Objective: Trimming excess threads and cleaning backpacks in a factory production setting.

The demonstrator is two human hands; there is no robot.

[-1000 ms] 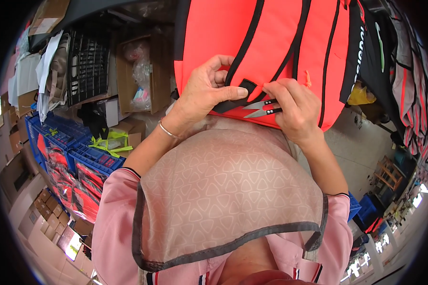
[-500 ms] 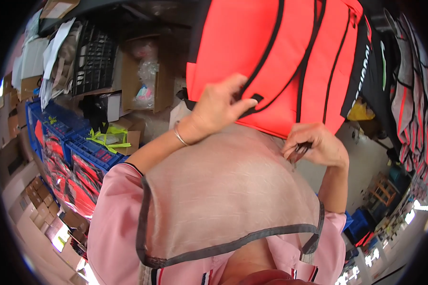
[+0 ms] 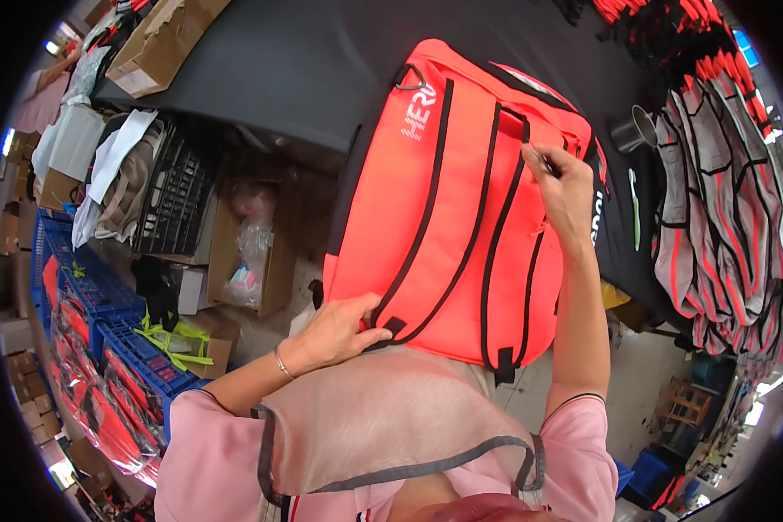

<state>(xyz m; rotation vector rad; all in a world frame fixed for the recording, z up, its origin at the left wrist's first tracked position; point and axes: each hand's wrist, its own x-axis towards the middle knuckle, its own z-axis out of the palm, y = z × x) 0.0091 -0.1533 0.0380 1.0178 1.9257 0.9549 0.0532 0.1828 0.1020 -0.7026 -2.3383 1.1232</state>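
A bright coral-red backpack [image 3: 383, 217] with black trim lies back side up in front of me, its two padded shoulder straps facing me. My left hand [image 3: 335, 332] grips its lower left part, thumb and fingers around the bottom end of the left shoulder strap [image 3: 448, 226]. My right hand [image 3: 565, 187] is closed over the upper right of the backpack, near the top of the right strap. A small dark tool [image 3: 548, 165] shows between its fingers; its working end is mostly hidden. A dark metal clip [image 3: 411, 78] hangs at the upper left corner.
The backpack rests on a black-covered table [image 3: 296, 70]. A metal cup [image 3: 635, 129] and a thin pale-green-and-white tool [image 3: 634, 209] lie to its right. Grey pieces with black edging [image 3: 705, 200] hang at far right. Left are a black crate [image 3: 178, 196], cardboard box [image 3: 161, 48] and blue crates [image 3: 139, 348].
My right hand has gone from the backpack's bottom edge up to the top of the straps, tool still held. The view has shifted, showing the whole backpack. The left hand stays at the strap's lower end.
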